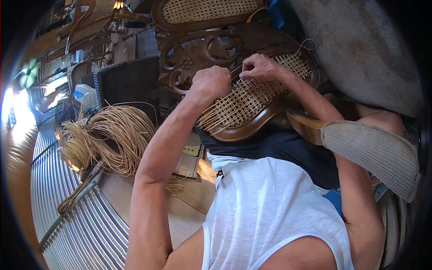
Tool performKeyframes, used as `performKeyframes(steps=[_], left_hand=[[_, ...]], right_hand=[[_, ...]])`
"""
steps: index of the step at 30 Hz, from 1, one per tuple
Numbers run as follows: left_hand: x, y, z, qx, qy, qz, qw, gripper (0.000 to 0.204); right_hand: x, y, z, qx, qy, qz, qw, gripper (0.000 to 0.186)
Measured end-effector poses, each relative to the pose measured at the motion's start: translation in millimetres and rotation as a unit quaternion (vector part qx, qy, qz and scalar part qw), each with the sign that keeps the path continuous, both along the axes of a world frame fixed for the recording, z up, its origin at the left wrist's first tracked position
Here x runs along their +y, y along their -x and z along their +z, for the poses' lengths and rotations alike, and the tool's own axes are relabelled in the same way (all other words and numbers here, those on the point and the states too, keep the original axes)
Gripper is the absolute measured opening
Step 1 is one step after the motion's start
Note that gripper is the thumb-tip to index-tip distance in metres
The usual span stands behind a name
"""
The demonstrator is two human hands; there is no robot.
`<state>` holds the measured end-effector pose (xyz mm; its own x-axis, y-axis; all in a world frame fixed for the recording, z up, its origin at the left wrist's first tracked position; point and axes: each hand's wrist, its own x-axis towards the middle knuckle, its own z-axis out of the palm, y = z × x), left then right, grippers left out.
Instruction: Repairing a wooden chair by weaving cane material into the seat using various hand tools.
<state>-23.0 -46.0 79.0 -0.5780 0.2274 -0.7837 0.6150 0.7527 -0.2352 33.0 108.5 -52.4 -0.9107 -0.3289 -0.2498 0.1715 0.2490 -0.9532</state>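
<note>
A carved dark wooden chair frame (234, 134) lies across my lap, with an open lattice of pale cane (252, 101) woven over its opening. Loose cane ends (210, 119) stick out at the lattice's left end. My left hand (211, 82) is closed in a fist at the upper left edge of the weave; whatever it grips is hidden. Over the far edge, my right hand (261, 68) pinches thumb and forefinger together, and anything between them is too small to make out. A thin strand (308, 41) curls up beyond the right end of the weave.
Big coils of cane (123, 135) rest at the left beside a ribbed metallic-looking surface (85, 220). A finished cane panel (211, 10) in dark wood is at the top. Woven panels (360, 49) (373, 150) crowd the right side. A white plastic bag (85, 95) lies farther left.
</note>
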Motion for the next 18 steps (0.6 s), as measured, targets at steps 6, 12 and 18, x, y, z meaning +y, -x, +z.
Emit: performKeyframes(steps=[6, 12, 18], left_hand=[[17.1, -1.5, 3.8, -0.012, 0.019, -0.052, 0.998, 0.031], [22.9, -2.1, 13.3, -0.009, 0.017, -0.067, 0.998, 0.031], [20.2, -0.1, 11.7, -0.016, 0.015, -0.039, 0.999, 0.03]], right_hand=[[0.0, 0.2, -3.1, -0.002, 0.007, -0.003, 1.0, 0.035], [5.2, 0.2, -2.9, -0.014, 0.029, -0.007, 0.999, 0.036], [5.4, 1.8, -10.1, -0.01, 0.049, -0.012, 0.999, 0.038]])
